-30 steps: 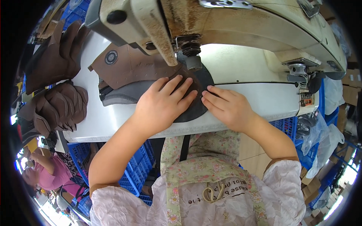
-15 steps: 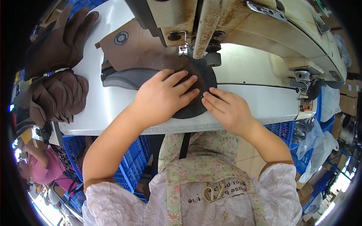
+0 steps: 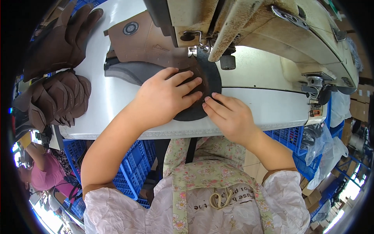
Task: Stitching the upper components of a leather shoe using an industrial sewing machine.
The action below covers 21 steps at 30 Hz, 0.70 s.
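Note:
A brown leather boot upper (image 3: 156, 46) with a round badge lies on the sewing machine bed, part of it under the presser foot (image 3: 192, 51). Along its right side runs a curved black piece (image 3: 213, 76), and a grey padded strip (image 3: 126, 71) shows at the near left. My left hand (image 3: 165, 95) rests flat on the leather, fingers spread, holding nothing. With fingers stretched, my right hand (image 3: 230, 117) touches the near right edge of the black piece. The needle's contact with the material is too small to tell.
The sewing machine (image 3: 272, 31) arches over the far side of the white table (image 3: 269, 103). Brown leather pieces (image 3: 58, 97) are stacked at the left, with larger ones (image 3: 64, 43) behind. Blue crates (image 3: 134, 167) stand below the table edge. Another person (image 3: 46, 171) is at the far left.
The leather upper has turned slightly clockwise, its badge end shifting away and to the right. Both hands have moved a little left with it, still lying on the work.

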{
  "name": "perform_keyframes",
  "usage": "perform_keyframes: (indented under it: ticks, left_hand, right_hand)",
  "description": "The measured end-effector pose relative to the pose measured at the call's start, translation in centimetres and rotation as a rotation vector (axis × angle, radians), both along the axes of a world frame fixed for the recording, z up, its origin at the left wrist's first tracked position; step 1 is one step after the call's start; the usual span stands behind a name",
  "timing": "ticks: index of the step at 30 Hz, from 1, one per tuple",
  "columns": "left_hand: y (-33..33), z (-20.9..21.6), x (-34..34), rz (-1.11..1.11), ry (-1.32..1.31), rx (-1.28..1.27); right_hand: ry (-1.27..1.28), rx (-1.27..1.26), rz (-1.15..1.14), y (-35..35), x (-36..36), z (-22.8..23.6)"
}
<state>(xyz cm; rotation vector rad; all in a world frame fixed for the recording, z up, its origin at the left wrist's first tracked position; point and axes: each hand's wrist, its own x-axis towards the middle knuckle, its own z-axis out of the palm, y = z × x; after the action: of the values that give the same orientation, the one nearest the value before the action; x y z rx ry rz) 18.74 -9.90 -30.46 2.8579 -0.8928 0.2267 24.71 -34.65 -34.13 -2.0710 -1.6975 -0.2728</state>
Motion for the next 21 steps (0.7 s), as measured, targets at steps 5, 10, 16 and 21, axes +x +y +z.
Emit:
perform_keyframes:
  ticks: [5,10,16,21]
  left_hand:
    - [-1.1,-0.1,-0.6,0.04,-0.085,0.071]
    - [-1.4,-0.3,-1.1,0.087,-0.074,0.051]
    - [-0.5,-0.6,-1.0,0.11,-0.11,0.035]
    - [0.7,-0.8,-0.6,0.122,-0.102,0.026]
  right_hand:
    - [0.018,-0.011,-0.034,0.2,-0.6,0.1]
    - [0.032,-0.008,-0.061,0.8,-1.0,0.3]
    - [0.018,0.006,-0.082,1.8,-1.3,0.4]
    - [0.021,0.014,-0.089,2.7,-1.4,0.3]
